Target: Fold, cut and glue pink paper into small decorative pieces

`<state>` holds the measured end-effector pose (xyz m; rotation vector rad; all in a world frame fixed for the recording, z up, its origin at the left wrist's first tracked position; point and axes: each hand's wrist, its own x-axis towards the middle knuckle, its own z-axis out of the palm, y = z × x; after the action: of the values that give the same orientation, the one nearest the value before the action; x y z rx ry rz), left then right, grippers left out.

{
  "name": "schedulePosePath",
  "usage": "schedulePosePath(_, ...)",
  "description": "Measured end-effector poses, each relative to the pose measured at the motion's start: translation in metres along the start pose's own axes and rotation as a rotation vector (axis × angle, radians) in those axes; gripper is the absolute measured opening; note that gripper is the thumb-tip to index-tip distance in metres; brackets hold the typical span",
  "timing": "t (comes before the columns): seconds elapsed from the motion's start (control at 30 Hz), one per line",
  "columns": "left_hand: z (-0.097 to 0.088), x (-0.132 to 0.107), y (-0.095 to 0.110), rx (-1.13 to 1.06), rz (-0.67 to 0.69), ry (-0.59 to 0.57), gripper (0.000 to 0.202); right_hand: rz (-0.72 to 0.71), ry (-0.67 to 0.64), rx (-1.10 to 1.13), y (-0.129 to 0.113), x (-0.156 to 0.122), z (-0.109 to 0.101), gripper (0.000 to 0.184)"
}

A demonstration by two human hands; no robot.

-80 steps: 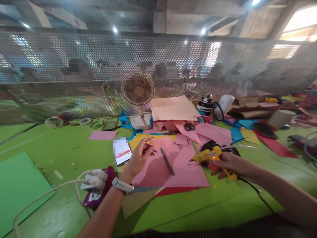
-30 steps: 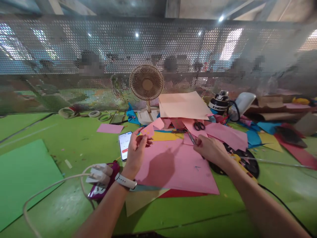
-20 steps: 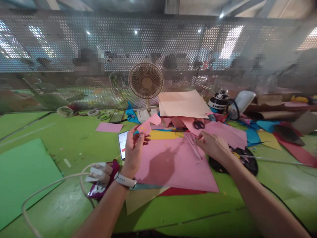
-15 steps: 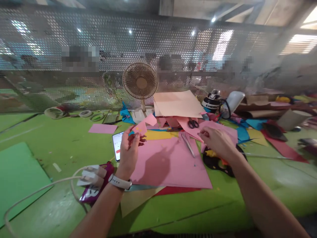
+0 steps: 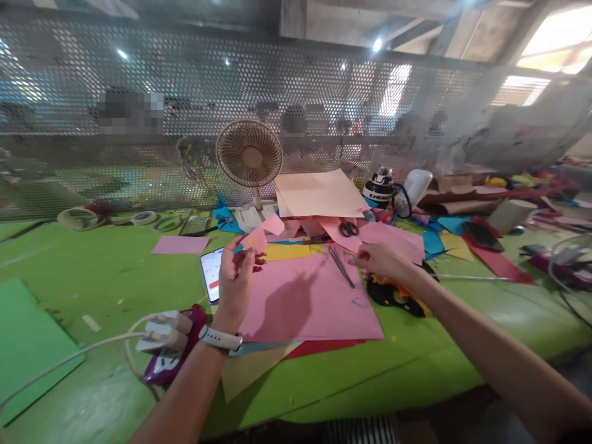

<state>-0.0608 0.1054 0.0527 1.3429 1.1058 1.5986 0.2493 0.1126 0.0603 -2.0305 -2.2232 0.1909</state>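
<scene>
My left hand (image 5: 238,274) is closed on a small folded pink paper piece (image 5: 256,239), held up above the pink sheets. My right hand (image 5: 382,260) has its fingers pressed together, palm down; whether something small is between them I cannot make out. Just left of those fingers, metal tweezers (image 5: 341,267) lie on a large pink paper sheet (image 5: 287,302). Under my right wrist is a round black tray (image 5: 395,299) with yellow and orange bits. Black-handled scissors (image 5: 348,229) rest on pink paper behind the tweezers.
A phone (image 5: 210,271) lies beside my left hand. Plugs and cables (image 5: 164,330) sit at the left. Behind stand a small fan (image 5: 250,154), a stack of pale sheets (image 5: 319,192) and a black-and-white bottle (image 5: 380,187). A perforated screen (image 5: 185,80) closes off the back.
The view has turned slightly to the right. My right hand has come down a little, nearer the tweezers and over the black tray. My left hand keeps the pink paper piece.
</scene>
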Motion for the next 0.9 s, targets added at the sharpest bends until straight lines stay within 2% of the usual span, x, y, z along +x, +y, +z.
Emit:
schedulePosePath(0.07,-0.001,0.000,-0.001,0.006,0.013,0.001,0.044,0.031,0.005,-0.028,-0.018,0.004,0.017,0.034)
schedulePosePath(0.17,-0.002,0.000,-0.003,-0.006,0.020,-0.004,0.044,0.043,0.008,-0.037,-0.032,0.006,0.033,0.022)
schedulePosePath(0.23,-0.002,0.000,-0.004,-0.011,0.018,-0.004,0.044,0.052,0.019,-0.026,-0.032,0.005,0.035,0.017)
schedulePosePath(0.3,-0.002,0.000,-0.004,-0.011,0.016,0.001,0.044,0.068,0.043,-0.015,-0.028,0.002,0.031,0.019)
schedulePosePath(0.37,-0.002,0.000,-0.004,-0.010,0.010,0.005,0.044,0.097,0.069,0.128,-0.023,-0.001,0.023,0.023)
schedulePosePath(0.43,-0.002,0.000,-0.003,-0.014,0.003,0.007,0.042,0.119,0.064,0.442,-0.020,-0.004,0.016,0.033)
schedulePosePath(0.5,-0.001,0.000,-0.002,-0.021,-0.002,0.012,0.041,0.107,0.010,0.799,-0.021,-0.007,0.008,0.043)
schedulePosePath(0.57,-0.001,0.000,-0.002,-0.021,-0.002,0.017,0.040,0.049,-0.069,1.029,-0.025,-0.010,0.002,0.043)
schedulePosePath(0.67,-0.001,-0.001,-0.001,-0.007,-0.004,0.019,0.040,-0.074,-0.147,1.157,-0.035,-0.013,-0.006,0.046)
schedulePosePath(0.77,-0.001,-0.002,-0.002,0.000,-0.010,0.016,0.042,-0.216,-0.155,1.214,-0.049,-0.010,-0.006,0.041)
schedulePosePath(0.83,-0.001,-0.002,-0.003,-0.009,-0.014,0.014,0.042,-0.258,-0.082,1.233,-0.063,-0.005,-0.001,0.034)
schedulePosePath(0.9,-0.001,-0.002,-0.004,-0.019,-0.022,0.011,0.042,-0.243,0.027,1.167,-0.077,0.001,0.007,0.030)
